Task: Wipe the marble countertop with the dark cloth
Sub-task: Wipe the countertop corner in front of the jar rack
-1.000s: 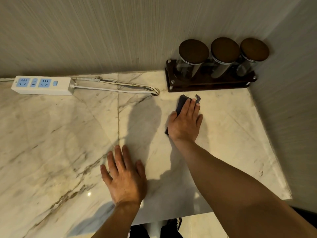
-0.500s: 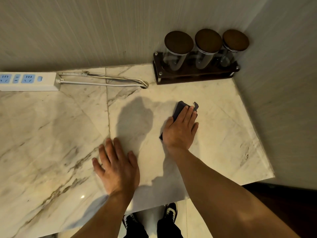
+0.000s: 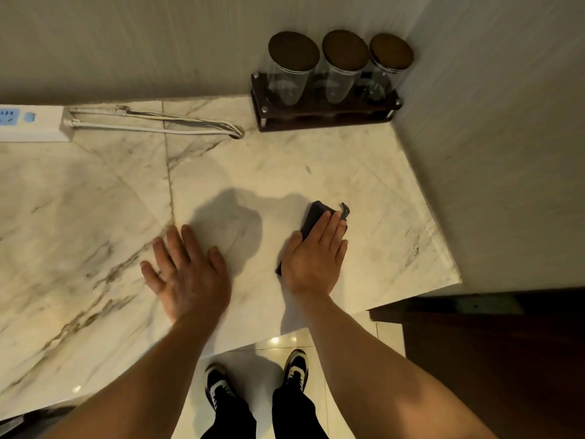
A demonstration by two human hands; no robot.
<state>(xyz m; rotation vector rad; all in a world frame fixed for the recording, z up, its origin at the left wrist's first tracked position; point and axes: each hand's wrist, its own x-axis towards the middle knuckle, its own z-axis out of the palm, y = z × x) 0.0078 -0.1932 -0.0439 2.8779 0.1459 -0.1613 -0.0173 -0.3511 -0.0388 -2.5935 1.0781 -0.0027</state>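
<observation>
The marble countertop (image 3: 95, 217) is white with brown veins and fills the left and middle of the head view. My right hand (image 3: 315, 258) lies flat on the dark cloth (image 3: 313, 217) and presses it onto the marble near the front right part. Only the cloth's far end and a small curled corner show past my fingertips. My left hand (image 3: 186, 274) rests flat on the marble to the left of it, fingers spread, holding nothing.
A dark wooden rack (image 3: 323, 117) with three lidded glass jars stands in the back right corner. A white power strip (image 3: 31, 122) and its looped cable (image 3: 158, 125) lie along the back wall. A wall bounds the right side. The front edge is close to my hands.
My right hand has drawn the cloth back from the jar rack toward the front edge. My left hand has stayed flat on the marble. The view has tilted down, showing my feet.
</observation>
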